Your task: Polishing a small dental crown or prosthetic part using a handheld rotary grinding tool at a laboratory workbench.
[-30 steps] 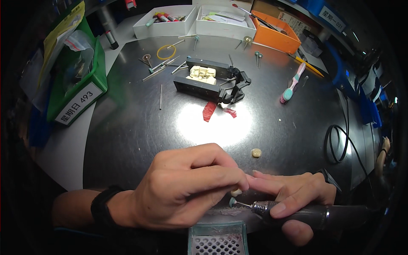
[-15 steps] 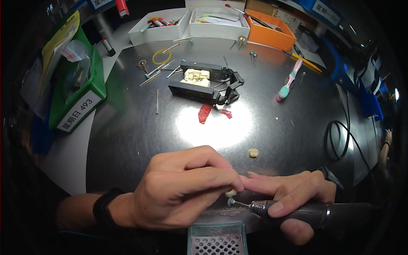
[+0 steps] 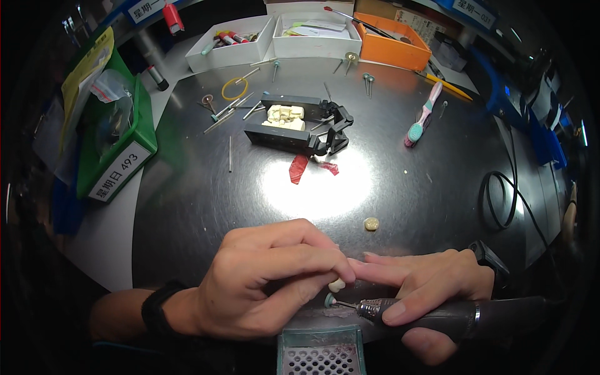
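Note:
My left hand (image 3: 275,275) is closed, pinching a small cream dental crown (image 3: 337,285) between its fingertips. My right hand (image 3: 425,281) grips a dark rotary handpiece (image 3: 437,319), its thumb along the top and its index finger reaching over to touch the left fingertips. A small green grinding tip (image 3: 330,300) on the handpiece's thin metal shank sits just below the crown; I cannot tell whether they touch. Another yellowish crown (image 3: 372,224) lies on the dark table beyond my hands. Beneath them is a green-framed tray with a perforated grate (image 3: 320,359).
A black articulator (image 3: 284,137) holding cream tooth models (image 3: 285,117) stands mid-table, with red film pieces (image 3: 299,169) before it. Burs and rods (image 3: 230,154) lie left; a pink toothbrush (image 3: 425,115) lies right. Boxes (image 3: 228,47) line the back; a green bin (image 3: 119,156) stands left.
The grinding tip and handpiece have shifted slightly left, and the tip's face is turned more into view. My left hand keeps its pinch on the crown. The whole view has shifted slightly.

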Demonstrator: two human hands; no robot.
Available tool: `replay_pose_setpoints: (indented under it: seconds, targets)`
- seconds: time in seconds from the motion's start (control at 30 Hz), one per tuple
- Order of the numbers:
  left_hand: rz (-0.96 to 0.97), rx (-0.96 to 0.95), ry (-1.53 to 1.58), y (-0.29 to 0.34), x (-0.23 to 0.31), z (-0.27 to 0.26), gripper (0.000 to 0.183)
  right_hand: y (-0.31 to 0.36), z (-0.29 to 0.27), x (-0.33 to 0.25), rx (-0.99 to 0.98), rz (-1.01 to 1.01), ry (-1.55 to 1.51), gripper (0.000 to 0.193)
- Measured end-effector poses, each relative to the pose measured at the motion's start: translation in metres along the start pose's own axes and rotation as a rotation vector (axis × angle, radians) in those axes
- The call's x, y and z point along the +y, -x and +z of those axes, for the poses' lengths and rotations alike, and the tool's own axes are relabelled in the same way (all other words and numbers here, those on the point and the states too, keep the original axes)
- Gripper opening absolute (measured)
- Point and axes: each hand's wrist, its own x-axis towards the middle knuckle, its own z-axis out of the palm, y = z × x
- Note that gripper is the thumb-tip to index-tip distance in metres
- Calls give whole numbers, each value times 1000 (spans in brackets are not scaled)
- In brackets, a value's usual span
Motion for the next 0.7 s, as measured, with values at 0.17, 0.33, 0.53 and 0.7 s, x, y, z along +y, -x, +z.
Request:
replay_pose_setpoints:
  seconds: [0.17,0.33,0.53,0.7]
  targets:
    - [14,-26,40,1,-4,-1,15,1,-3,-6,-65,91,-48,23]
    - [-39,-41,58,4,-4,-4,14,0,10,1,83,36,-177,16]
    - [-288,30,283,4,2,-2,14,10,9,-2,125,15,-234,21]
    - [-396,91,525,2,3,2,14,6,1,4,-30,-55,-252,28]
